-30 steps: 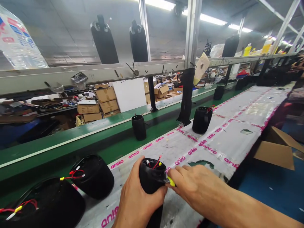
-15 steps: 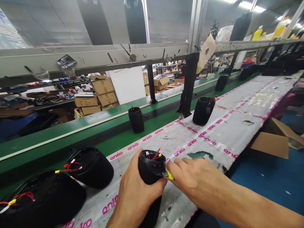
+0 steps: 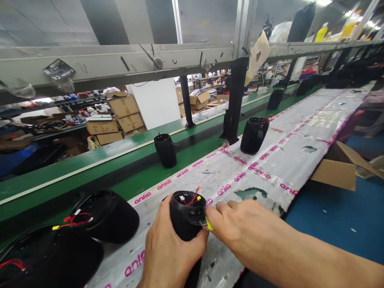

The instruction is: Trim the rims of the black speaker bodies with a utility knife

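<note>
My left hand (image 3: 177, 244) is wrapped around a black, fabric-covered speaker housing (image 3: 183, 226), tilted with its open end up. Red wires with white and yellow connectors (image 3: 192, 199) stick out of that opening. In the closed fingers of my right hand (image 3: 237, 224) is what looks like a yellow utility knife (image 3: 209, 224), mostly hidden by the hand. Its thin end meets the right side of the housing's rim. To the left, two more black housings (image 3: 111, 220) (image 3: 69, 256) lie tilted, their red wires showing.
The bench is covered with white sheeting (image 3: 210, 176) printed in pink and torn in places. Behind it runs a green conveyor belt (image 3: 141, 176) carrying a black housing (image 3: 165, 151). Another housing (image 3: 254, 136) stands beside the dark post (image 3: 235, 100). An open carton (image 3: 334, 172) sits at right.
The view has shifted slightly, so most things sit a little left of before. Both hands keep their hold, and the yellow tool has slid slightly down along the housing's side.
</note>
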Demonstrator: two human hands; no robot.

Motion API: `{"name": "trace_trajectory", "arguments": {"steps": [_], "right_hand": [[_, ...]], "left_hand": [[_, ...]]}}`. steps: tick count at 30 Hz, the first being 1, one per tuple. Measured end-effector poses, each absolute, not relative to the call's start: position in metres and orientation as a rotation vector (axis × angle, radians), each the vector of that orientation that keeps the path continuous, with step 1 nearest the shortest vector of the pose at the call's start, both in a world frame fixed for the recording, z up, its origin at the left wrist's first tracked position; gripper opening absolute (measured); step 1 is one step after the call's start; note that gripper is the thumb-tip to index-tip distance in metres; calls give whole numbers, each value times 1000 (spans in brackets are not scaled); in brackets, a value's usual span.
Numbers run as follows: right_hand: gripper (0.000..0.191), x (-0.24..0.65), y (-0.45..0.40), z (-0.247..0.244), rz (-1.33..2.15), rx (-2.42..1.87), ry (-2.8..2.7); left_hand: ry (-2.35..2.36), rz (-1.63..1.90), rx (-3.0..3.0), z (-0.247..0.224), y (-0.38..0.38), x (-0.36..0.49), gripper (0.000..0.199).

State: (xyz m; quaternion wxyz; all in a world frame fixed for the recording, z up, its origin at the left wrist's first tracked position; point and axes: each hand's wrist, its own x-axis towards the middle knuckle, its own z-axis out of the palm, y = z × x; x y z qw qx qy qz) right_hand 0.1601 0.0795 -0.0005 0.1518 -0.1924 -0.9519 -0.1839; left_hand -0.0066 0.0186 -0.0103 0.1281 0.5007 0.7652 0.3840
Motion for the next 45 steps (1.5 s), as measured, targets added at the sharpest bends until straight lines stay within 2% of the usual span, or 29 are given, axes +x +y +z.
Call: {"name": "trace_trajectory", "arguments": {"steps": [4,8,12,16,18,20,23,25,27,29,32,34,37,39,42,45], "right_hand": [[18,156,83,-7,-488,-531,-2732],[5,156,88,-28,-135,-489,-2530],[27,159,92,-32,289,-569,-2216],[27,156,94,-14,526,-714,-2244],[37,153,95,-6,604,-713,-2326],[38,149,96,-2,700,-757,-2377],[21,147,98,-1,849,-799,-2390],[16,148,99,-3,896,-781,-2359],[15,150,99,-5,921,-720,-2337],[16,152,98,-5,929,-638,-2335],[16,151,98,-6,902,-552,-2348],[17,150,98,-8,851,-563,-2356],[29,152,95,-11,584,-683,-2323],[23,155,90,-12,387,-707,-2352],[4,159,84,-11,157,-673,-2511],[4,160,82,-12,-12,-684,-2606]], "left_hand": [[2261,1151,1463,-13,18,-7,66],[2177,1275,1424,-20,19,-17,74],[1857,1301,1312,-22,20,-30,77],[1734,1351,1240,-23,22,-30,86],[1726,1376,1243,-25,22,-27,89],[1726,1359,1301,-24,21,-26,86],[1876,1194,1591,-18,16,-37,71],[2070,1123,1827,-12,11,-50,61],[2179,1230,1918,-8,9,-62,61],[1996,1374,1763,-10,10,-69,75],[1297,1280,1292,-19,15,-66,100],[1018,1203,1087,-25,18,-58,100],[1025,1291,1011,-28,21,-48,79],[1118,1364,983,-28,21,-44,71],[1249,1417,999,-28,21,-42,76],[1299,1455,1035,-29,21,-41,80]]}}
